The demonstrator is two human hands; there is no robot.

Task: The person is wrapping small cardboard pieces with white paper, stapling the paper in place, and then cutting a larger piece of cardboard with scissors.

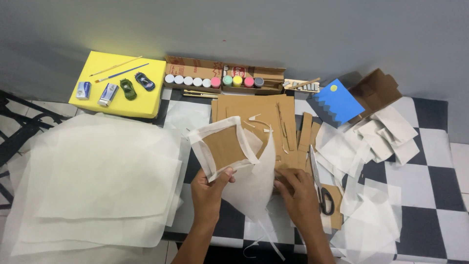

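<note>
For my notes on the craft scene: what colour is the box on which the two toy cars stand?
The box is bright yellow, seen clearly in the head view.

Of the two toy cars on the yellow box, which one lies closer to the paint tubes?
The green toy car. It sits right beside the nearer paint tube on the yellow box, while the blue toy car lies farther right, toward the box's edge.

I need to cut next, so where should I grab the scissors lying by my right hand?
Take the scissors by the black handle loops at the near end, coming from your side with the right hand. The blades point away toward the wall, so the loops face you.
</note>
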